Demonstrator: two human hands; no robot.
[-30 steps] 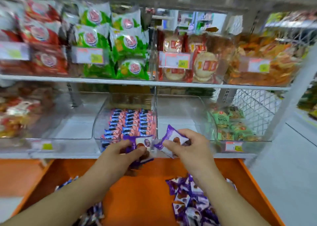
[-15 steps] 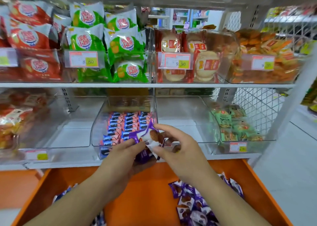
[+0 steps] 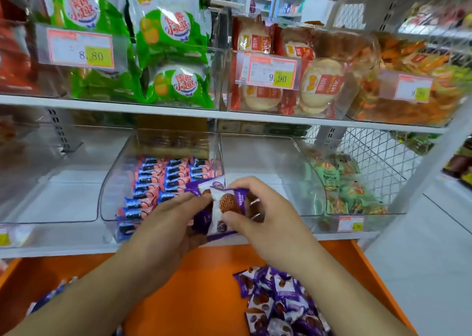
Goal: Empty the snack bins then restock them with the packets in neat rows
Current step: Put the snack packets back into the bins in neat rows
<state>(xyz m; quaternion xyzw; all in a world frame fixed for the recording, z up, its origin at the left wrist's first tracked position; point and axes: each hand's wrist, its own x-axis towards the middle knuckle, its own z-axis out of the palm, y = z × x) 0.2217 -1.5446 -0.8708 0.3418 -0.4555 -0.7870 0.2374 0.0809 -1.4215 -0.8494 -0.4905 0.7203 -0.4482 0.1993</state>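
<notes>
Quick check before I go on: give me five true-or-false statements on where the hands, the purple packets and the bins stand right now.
1. Both hands hold purple packets. True: the left hand and right hand grip a small stack of purple packets together.
2. The bin behind the hands is full of purple packets. False: that clear bin holds no packets.
3. The blue and pink packets lie in rows in their bin. True.
4. The orange tray holds no packets. False: a loose purple pile lies on its right side.
5. The green packets are in the bin left of the blue ones. False: they are in the far right bin.
</notes>
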